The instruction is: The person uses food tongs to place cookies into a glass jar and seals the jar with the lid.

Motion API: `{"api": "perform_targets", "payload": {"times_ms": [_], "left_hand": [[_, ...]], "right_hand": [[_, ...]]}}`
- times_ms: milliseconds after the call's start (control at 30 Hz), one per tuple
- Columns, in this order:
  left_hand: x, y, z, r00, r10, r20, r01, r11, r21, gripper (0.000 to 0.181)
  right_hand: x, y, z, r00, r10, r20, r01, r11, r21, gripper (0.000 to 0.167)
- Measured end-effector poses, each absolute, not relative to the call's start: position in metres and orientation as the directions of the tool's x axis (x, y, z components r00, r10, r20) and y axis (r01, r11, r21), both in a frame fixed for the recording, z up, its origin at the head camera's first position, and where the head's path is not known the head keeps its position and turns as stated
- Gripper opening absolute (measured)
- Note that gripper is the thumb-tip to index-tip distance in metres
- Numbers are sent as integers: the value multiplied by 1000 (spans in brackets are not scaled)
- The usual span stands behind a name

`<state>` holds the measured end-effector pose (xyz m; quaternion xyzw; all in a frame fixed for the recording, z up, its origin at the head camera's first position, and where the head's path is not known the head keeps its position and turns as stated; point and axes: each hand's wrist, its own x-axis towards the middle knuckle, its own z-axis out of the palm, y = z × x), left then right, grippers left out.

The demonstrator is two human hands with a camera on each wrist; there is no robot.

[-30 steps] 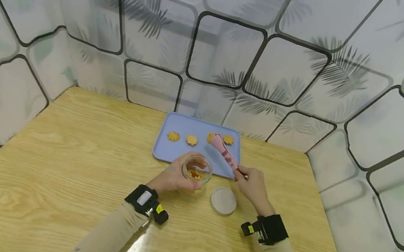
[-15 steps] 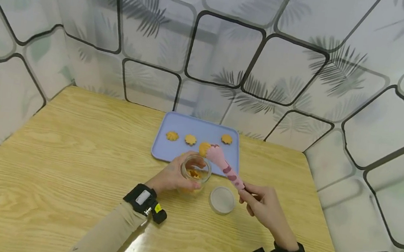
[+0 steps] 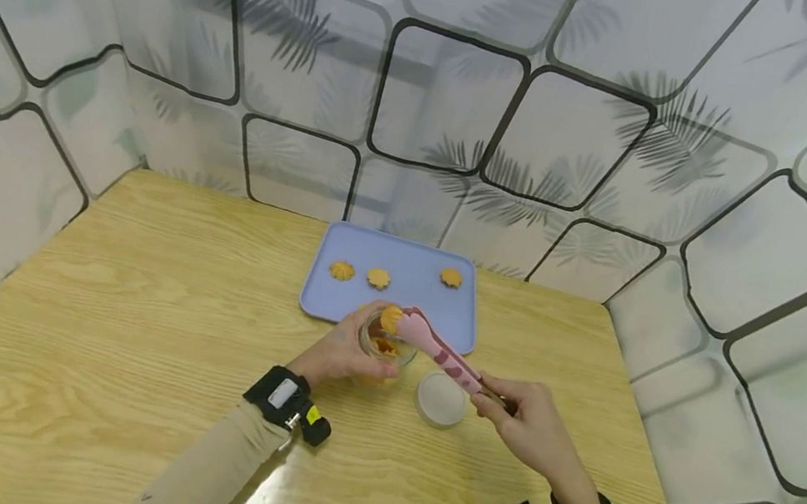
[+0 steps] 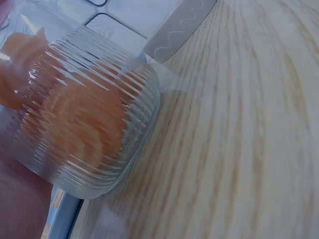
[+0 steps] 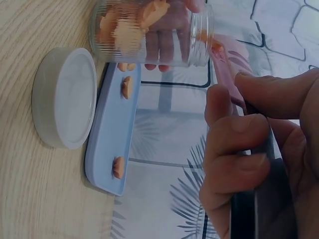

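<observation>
My left hand grips a clear ribbed glass jar around its side; several orange-yellow cookies lie inside. My right hand holds pink tongs with darker spots and a dark handle. Between the tips of the tongs is one cookie, right at the mouth of the jar. In the right wrist view my thumb and fingers close round the tongs' handle. A blue tray behind the jar bears 3 flower-shaped cookies, one of them a cookie at its right end.
A round whitish lid lies on the wooden table to the right of the jar, under the tongs. Patterned curtain encloses the table's back and sides.
The tongs took a cookie off the tray and carried it toward me and left to the jar's mouth. My right hand moved back with them; my left hand and the jar stayed nearly still.
</observation>
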<state>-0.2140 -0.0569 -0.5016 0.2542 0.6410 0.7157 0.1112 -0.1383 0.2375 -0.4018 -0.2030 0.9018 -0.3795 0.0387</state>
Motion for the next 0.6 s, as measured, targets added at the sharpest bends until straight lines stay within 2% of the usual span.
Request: {"api": "perform_targets", "payload": {"times_ms": [267, 600], "left_hand": [[-214, -57, -502, -854, 479, 202, 167, -115, 979, 83], [-215, -57, -503, -829, 490, 271, 206, -183, 961, 76]], "right_hand": [[-138, 236, -403, -907, -407, 106, -369, 649, -665, 36], [-145, 235, -407, -905, -394, 158, -395, 647, -652, 37]]}}
